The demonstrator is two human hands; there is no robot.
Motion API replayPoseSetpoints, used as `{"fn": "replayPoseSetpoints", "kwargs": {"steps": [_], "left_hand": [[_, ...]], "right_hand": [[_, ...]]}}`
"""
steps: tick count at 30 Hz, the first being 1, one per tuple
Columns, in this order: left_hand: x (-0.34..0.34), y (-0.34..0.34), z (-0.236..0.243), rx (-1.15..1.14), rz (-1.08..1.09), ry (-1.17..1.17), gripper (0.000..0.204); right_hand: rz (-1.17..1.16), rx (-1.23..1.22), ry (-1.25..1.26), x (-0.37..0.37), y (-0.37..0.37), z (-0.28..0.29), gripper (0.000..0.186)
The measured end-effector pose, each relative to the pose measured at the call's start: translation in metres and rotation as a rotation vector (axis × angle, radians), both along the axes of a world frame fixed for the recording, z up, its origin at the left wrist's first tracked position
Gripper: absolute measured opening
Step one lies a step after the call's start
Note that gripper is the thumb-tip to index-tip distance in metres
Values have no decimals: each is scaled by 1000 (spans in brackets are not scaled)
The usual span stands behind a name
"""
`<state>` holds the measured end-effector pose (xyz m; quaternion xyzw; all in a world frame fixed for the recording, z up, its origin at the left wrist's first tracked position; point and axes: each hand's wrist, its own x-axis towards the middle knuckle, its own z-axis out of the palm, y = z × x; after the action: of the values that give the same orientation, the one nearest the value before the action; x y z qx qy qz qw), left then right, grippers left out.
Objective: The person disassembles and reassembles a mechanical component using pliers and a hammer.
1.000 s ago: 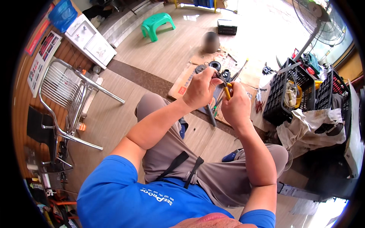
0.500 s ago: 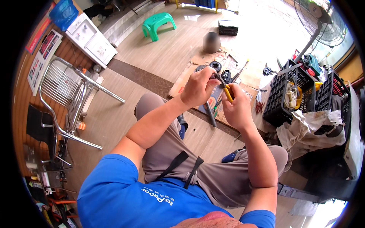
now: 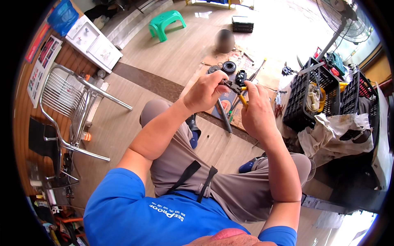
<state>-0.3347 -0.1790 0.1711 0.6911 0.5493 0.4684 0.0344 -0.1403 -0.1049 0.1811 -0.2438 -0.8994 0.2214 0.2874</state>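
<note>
My right hand (image 3: 259, 112) is closed round a pair of pliers (image 3: 242, 99) with yellow handles; the handles are spread and the metal jaws point left. Fingers pinched, my left hand (image 3: 204, 92) grips a small dark piece (image 3: 223, 82) right at the jaw tips. That piece is mostly hidden by the fingers, so its kind cannot be made out. Beyond my hands, a black ring-shaped part (image 3: 229, 67) and a black fitting (image 3: 241, 76) lie on a flattened cardboard sheet (image 3: 264, 91). A dark bar (image 3: 224, 116) lies below the pliers, reaching over the cardboard's near edge.
To the right stand black plastic crates (image 3: 303, 98) with tools and gloves, a stained cloth (image 3: 328, 135) hanging over them. A standing fan (image 3: 344, 20) is behind. A green stool (image 3: 167, 23) and a black box (image 3: 242, 24) stand farther off; a metal chair (image 3: 78, 102) is left.
The plier handles have spread apart, and my right fingers have shifted on them. My left hand has moved slightly left and down, still pinching the small piece. The whole view has shifted a little.
</note>
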Motion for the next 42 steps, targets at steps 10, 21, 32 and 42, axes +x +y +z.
{"fn": "replayPoseSetpoints", "kwargs": {"steps": [10, 21, 32, 42], "left_hand": [[-1, 0, 3, -45, -61, 26, 26], [5, -13, 5, -8, -47, 202, 43], [-54, -31, -35, -142, -21, -31, 39], [-33, -23, -29, -216, -123, -170, 44]], "right_hand": [[-35, 105, -28, 2, 1, 2, 45], [50, -320, -134, 7, -15, -3, 33], [-314, -574, 529, 118, 64, 15, 25], [107, -991, 188, 48, 28, -7, 17]]}}
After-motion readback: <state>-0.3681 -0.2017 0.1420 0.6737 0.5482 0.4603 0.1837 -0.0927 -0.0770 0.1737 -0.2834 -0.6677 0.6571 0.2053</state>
